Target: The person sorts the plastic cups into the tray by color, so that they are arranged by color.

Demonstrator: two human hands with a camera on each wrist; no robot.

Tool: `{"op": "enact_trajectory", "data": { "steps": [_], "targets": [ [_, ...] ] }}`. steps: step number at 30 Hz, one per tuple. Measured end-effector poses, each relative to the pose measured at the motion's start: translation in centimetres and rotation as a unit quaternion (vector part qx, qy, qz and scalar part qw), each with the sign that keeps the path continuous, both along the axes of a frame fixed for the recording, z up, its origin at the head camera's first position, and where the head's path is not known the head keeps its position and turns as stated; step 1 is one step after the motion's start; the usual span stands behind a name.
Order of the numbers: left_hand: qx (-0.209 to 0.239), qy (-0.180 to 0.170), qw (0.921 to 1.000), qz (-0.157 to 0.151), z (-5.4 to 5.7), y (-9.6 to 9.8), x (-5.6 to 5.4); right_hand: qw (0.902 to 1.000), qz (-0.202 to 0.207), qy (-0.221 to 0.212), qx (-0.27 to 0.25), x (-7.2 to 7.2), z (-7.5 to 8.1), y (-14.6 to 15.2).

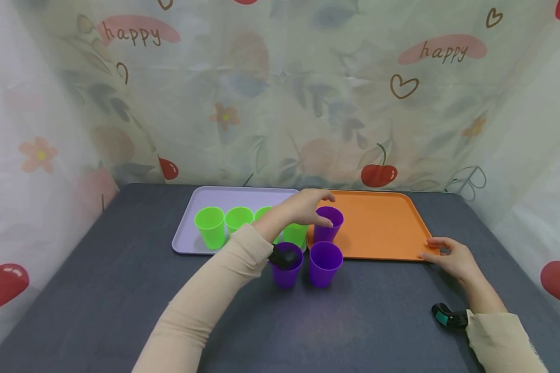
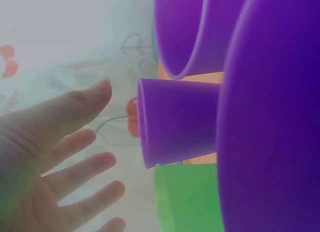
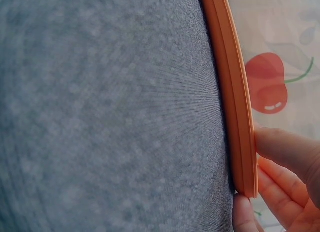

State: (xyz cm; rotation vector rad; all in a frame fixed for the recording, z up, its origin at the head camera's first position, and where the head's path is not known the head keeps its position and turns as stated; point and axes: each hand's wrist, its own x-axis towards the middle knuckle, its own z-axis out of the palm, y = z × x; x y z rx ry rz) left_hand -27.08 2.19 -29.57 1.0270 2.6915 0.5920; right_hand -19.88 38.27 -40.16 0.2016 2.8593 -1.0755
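My left hand is over the inner edges of two trays, its fingers spread and holding nothing. Its thumb tip overlaps the rim of a purple cup on the orange tray; the left wrist view shows a gap between the hand and the middle purple cup. Two more purple cups stand on the table in front, one partly behind the wrist camera, the other fully visible. At the orange tray's front right corner, my right hand pinches the rim, fingers against it.
A lilac tray adjoins the orange one on the left. Several green cups stand upright in it, some partly hidden by my left arm. The dark table meets a patterned cloth backdrop behind and at both sides.
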Motion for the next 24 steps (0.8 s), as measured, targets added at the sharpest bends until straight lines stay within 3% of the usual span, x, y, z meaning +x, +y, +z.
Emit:
{"op": "enact_trajectory", "data": {
  "steps": [7,12,19,24],
  "targets": [
    [0.057,-0.006,0.9983,0.005,0.2,-2.2,1.1,1.0,0.001,0.0,0.001,0.0,-0.1,0.1],
    [0.086,-0.004,0.9962,-0.009,0.1,-4.3,2.1,1.0,0.002,0.006,0.002,0.0,0.0,0.1],
    [0.102,-0.001,0.994,-0.04,-0.9,-6.3,3.8,1.0,0.001,0.009,0.003,-0.1,0.0,0.0],
    [0.109,-0.009,0.9932,-0.041,-1.9,-7.3,4.8,1.0,0.002,0.007,0.001,0.1,0.1,-0.1]
  ]
}}
